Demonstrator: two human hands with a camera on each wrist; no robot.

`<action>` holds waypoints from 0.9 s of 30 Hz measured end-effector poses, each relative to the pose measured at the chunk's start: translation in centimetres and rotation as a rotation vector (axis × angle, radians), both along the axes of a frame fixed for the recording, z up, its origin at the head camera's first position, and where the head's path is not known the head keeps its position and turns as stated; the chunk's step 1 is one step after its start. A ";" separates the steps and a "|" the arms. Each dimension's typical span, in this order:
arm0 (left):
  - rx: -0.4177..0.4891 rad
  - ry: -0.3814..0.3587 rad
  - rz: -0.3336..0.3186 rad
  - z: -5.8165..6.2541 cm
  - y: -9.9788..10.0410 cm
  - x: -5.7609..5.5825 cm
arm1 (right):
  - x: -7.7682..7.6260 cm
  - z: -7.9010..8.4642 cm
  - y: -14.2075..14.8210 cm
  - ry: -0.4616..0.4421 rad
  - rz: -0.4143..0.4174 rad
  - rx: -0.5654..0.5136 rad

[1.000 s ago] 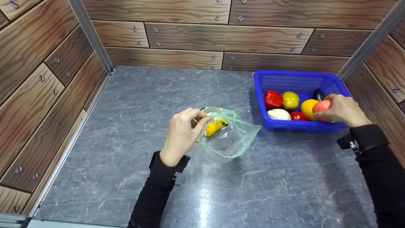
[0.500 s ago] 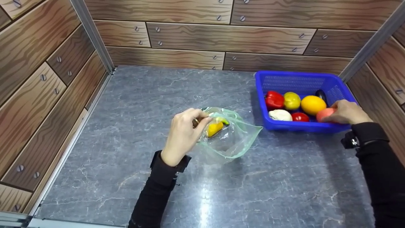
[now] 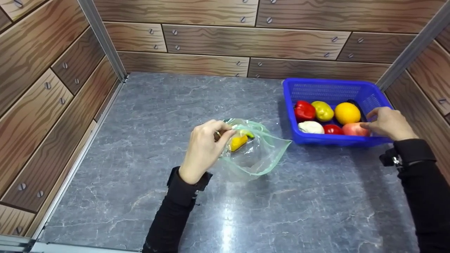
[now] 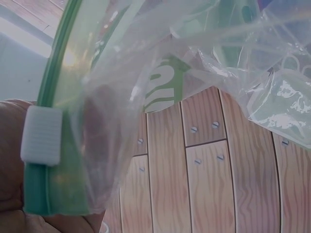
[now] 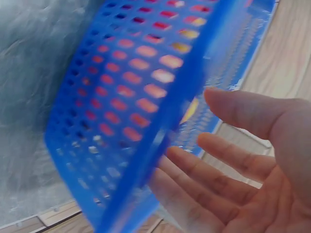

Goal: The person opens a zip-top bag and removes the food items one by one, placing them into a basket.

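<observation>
My left hand [image 3: 204,147] pinches the upper left edge of a clear zip bag [image 3: 269,158] with green trim, whose mouth gapes. Inside it a yellow item [image 3: 238,142] and a yellow-green one [image 3: 246,133] are visible; their kinds are hard to tell. The left wrist view shows the bag's white slider [image 4: 41,136] beside that hand. Over the right end of a blue basket [image 3: 337,140] is my right hand [image 3: 392,124], fingers spread and holding nothing. A pink-red peach-like fruit [image 3: 354,129] lies in the basket by its fingertips.
Also in the basket are a red bell pepper [image 3: 304,111], a yellow-green fruit [image 3: 322,111], an orange-yellow round fruit [image 3: 347,113], a white item [image 3: 311,127], a tomato [image 3: 332,129] and a partly hidden dark item. Wood-patterned walls [image 3: 204,40] enclose the grey tabletop [image 3: 168,102].
My right hand has lowered the pink-red fruit into the basket's front row and let go of it. The orange-yellow fruit shifted slightly. My left hand and the bag have stayed put.
</observation>
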State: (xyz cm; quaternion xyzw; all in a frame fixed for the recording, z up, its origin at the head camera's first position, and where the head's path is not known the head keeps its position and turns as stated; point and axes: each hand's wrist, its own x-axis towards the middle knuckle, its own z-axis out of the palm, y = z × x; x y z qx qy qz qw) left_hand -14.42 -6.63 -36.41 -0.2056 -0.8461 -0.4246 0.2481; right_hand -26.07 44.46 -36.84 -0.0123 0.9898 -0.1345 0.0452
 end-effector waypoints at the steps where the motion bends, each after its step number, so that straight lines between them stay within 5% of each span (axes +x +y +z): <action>1: 0.000 -0.001 0.000 0.0 0.0 0.0 | 0.2 0.2 -0.4 0.022 -0.001 -0.009; 10: 0.008 0.005 0.000 0.1 0.1 0.0 | 2.4 1.7 -7.1 0.333 0.100 -0.143; 16: 0.032 0.016 -0.003 0.1 0.0 0.0 | 5.7 2.4 -14.0 0.516 0.238 -0.241; 27: 0.006 0.032 0.013 0.1 0.0 0.1 | 10.9 1.7 -23.1 0.628 0.594 -0.406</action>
